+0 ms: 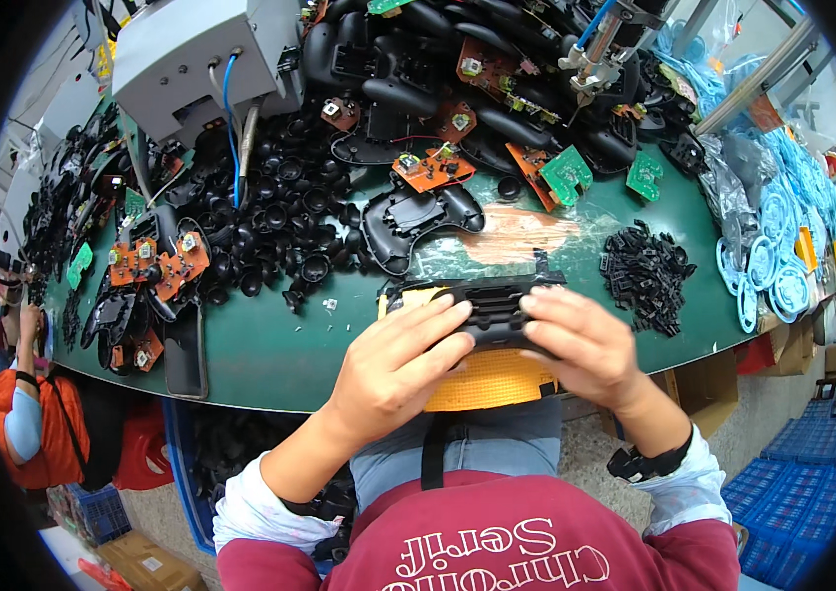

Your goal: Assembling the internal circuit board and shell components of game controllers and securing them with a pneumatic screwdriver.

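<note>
Over the bench's front edge I hold a black game controller shell between both hands. The fingers of my left hand press on its left end. At the other end, my right hand closes round it, its fingertips on the upper face. Beneath the shell lies a yellow textured mat, partly covered by my hands. Just beyond, another open black controller shell rests on the green bench, with an orange circuit board behind it. To the right is a pile of small black plastic parts.
Black thumbstick caps are heaped at the left, below a grey machine. A metal tool head hangs at the back right. Coiled light-blue cables line the right side. Another person in orange is at the far left.
</note>
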`<action>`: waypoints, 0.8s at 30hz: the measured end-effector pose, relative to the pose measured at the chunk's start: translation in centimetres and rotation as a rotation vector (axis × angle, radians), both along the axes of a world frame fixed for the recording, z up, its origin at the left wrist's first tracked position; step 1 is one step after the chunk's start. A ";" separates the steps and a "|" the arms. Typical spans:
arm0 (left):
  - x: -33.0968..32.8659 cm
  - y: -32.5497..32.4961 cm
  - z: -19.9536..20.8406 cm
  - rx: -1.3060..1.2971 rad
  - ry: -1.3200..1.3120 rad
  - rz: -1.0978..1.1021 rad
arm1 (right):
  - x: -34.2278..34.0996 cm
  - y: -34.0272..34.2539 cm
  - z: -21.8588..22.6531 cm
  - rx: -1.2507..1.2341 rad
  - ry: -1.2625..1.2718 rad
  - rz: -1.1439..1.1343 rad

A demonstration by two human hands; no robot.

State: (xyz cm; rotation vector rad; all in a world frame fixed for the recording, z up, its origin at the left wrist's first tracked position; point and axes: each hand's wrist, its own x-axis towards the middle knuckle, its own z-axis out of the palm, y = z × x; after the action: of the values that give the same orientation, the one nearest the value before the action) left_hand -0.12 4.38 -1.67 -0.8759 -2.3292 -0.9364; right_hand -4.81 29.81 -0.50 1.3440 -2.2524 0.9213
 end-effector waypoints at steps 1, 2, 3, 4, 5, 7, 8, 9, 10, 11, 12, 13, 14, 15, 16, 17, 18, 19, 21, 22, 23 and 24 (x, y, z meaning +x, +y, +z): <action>0.8 0.0 -0.5 -0.037 -0.002 0.000 | 0.8 0.4 -1.3 -0.008 0.007 -0.003; 1.6 -0.1 -0.9 -0.076 -0.001 0.004 | 1.4 0.6 -2.3 -0.019 0.016 -0.001; 2.5 0.2 -0.5 -0.046 -0.089 -0.009 | 2.4 1.6 -1.9 0.074 -0.079 0.023; 2.9 0.1 0.0 -0.112 -0.100 -0.018 | 3.0 1.9 -1.2 0.090 -0.187 0.045; 3.0 0.3 0.4 -0.128 -0.132 -0.017 | 2.7 2.2 0.2 0.093 -0.185 0.043; 3.0 0.9 1.7 -0.146 -0.173 -0.012 | 0.6 2.2 2.7 -0.039 -0.053 -0.072; 2.0 2.1 2.9 -0.137 -0.212 0.001 | -1.5 2.2 4.2 -0.168 0.085 -0.197; 1.4 2.9 3.7 -0.131 -0.252 0.020 | -3.9 1.6 6.6 -0.219 0.277 -0.420; 1.3 3.2 2.8 -0.131 -0.250 0.027 | -6.7 0.0 8.2 -0.562 0.181 -0.352; 1.1 3.6 1.3 -0.229 -0.210 0.025 | -8.3 -1.1 11.1 -0.718 0.090 -0.367; 0.9 4.0 0.5 -0.328 -0.170 0.016 | -11.0 -0.3 12.9 -0.785 -0.027 -0.270; 0.8 3.7 0.6 -0.286 -0.211 0.029 | -13.5 0.2 14.1 -0.851 -0.158 -0.169; 0.9 3.5 0.8 -0.304 -0.265 0.034 | -13.8 -1.4 16.4 -0.825 -0.253 -0.202; 0.9 3.3 1.0 -0.321 -0.249 0.038 | -13.7 -1.4 17.0 -0.749 -0.284 -0.178; 1.0 3.2 1.2 -0.337 -0.234 0.042 | -13.6 -1.3 17.6 -0.671 -0.315 -0.152; 1.2 3.1 1.5 -0.285 -0.280 0.047 | -12.3 -1.7 17.9 -0.595 -0.408 0.249; 1.5 3.4 1.9 -0.230 -0.321 0.051 | -14.8 3.9 17.9 -0.486 -0.695 0.383; 1.4 3.7 1.9 -0.173 -0.295 0.062 | -13.1 2.0 17.5 -0.494 -0.680 0.451; 0.9 3.9 1.6 -0.088 -0.257 0.098 | -9.0 0.2 18.6 -0.493 -0.799 0.535; 0.6 3.9 1.5 -0.016 -0.218 0.143 | -8.4 -0.1 19.1 -0.485 -0.945 0.572; 0.3 4.2 1.9 0.013 -0.164 0.177 | -8.6 -0.7 18.9 -0.479 -0.957 0.580; 0.0 4.7 2.1 0.020 -0.170 0.180 | -5.6 -5.4 17.9 -0.468 -0.960 0.581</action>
State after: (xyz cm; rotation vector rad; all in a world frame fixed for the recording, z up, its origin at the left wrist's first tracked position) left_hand -0.14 9.04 0.48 -0.5865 -2.4880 -0.9884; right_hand -10.41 24.46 17.38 1.5199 -1.9261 2.5471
